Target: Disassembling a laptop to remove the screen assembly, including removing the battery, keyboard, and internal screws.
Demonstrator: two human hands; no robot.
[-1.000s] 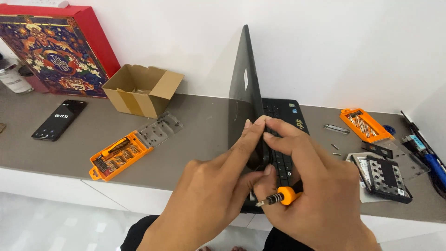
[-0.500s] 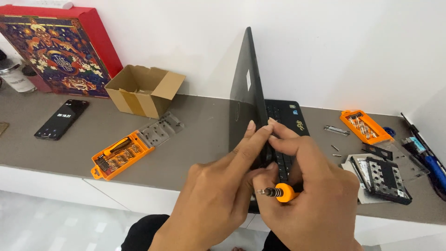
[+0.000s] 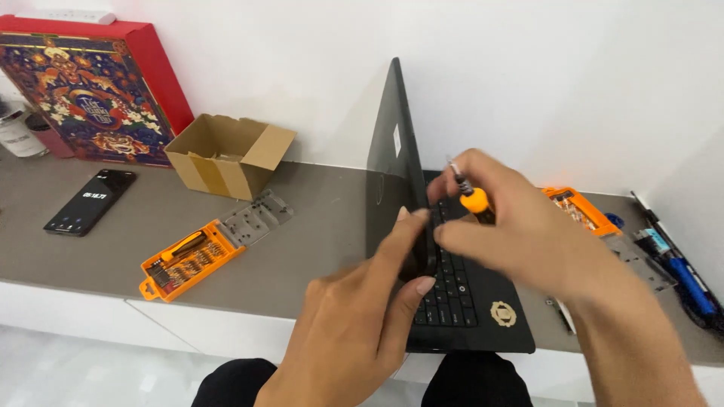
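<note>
1. Left hand (image 3: 354, 316), lower centre of frame: fingers extended and pressed together, thumb and fingertips pinching the laptop (image 3: 422, 249) at the hinge edge where the lid meets the keyboard. Not clenched; a light steadying pinch, probably bracing the lid so it stays upright.
2. Right hand (image 3: 528, 234), centre right: fingers curled around a small screwdriver (image 3: 471, 194) with an orange collar, held in the upper fingers with the tip pointing up and left, away from the keyboard. Index finger reaches left toward the hinge, almost meeting the left thumb. Whether it touches the lid cannot be told; the hands overlap there.
3. The laptop sits at the near edge of the grey counter (image 3: 324, 249), centre of frame, lid seen edge-on and standing near vertical, keyboard deck running toward the lower right.
4. Orange bit case (image 3: 192, 260), left of centre, lies open with its clear lid flipped back, bits within easy reach.
5. Second orange case (image 3: 577, 211) sits right of the laptop, partly hidden behind the right hand.
6. Blue-handled tool (image 3: 682, 271) lies at the far right edge.
7. Black phone (image 3: 90, 202) lies flat at mid left, screen lit.
8. Open cardboard box (image 3: 226, 154) stands upper left of centre, against the wall.
9. Red decorated box (image 3: 90, 90) leans in the upper left corner.
</note>
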